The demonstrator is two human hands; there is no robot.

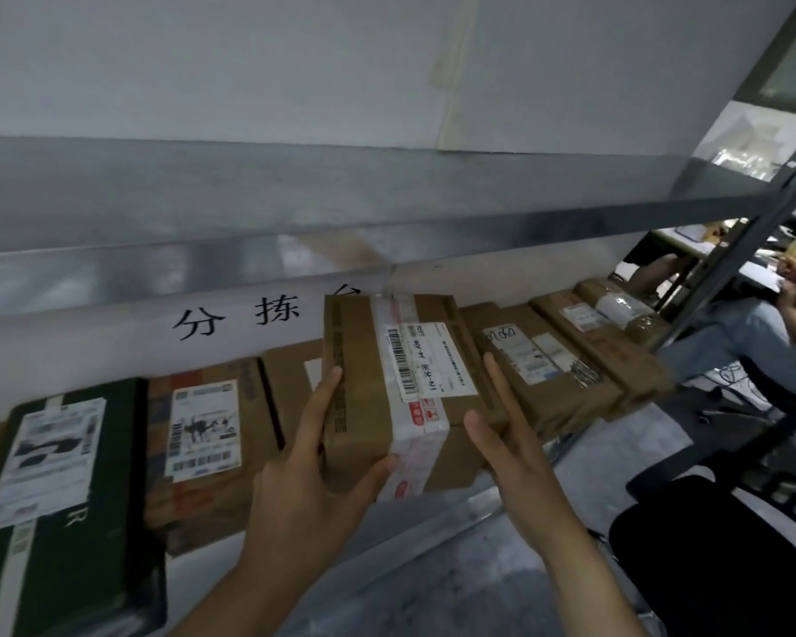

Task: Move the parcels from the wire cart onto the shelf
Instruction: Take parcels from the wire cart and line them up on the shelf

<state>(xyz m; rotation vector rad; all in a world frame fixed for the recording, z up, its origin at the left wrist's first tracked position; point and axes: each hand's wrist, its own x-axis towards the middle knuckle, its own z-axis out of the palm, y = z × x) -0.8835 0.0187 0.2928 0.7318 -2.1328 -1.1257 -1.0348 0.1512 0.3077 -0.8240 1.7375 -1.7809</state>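
A brown cardboard parcel (355, 360) with a white shipping label and a strip of white-and-red tape is held between my two hands over the metal shelf (437, 521), among the parcels lying there. My left hand (313, 475) grips its near left corner, fingers up the left side and thumb curled across the front edge. My right hand (520, 457) lies against the parcel's right side with straight fingers. The wire cart is out of view.
A dark green box (65, 498) and a printed brown box (203, 434) lie to the left on the shelf, and more brown parcels (552, 365) to the right. An upper shelf board (295, 200) hangs close above. A seated person (731, 342) and a black chair (731, 554) are at the right.
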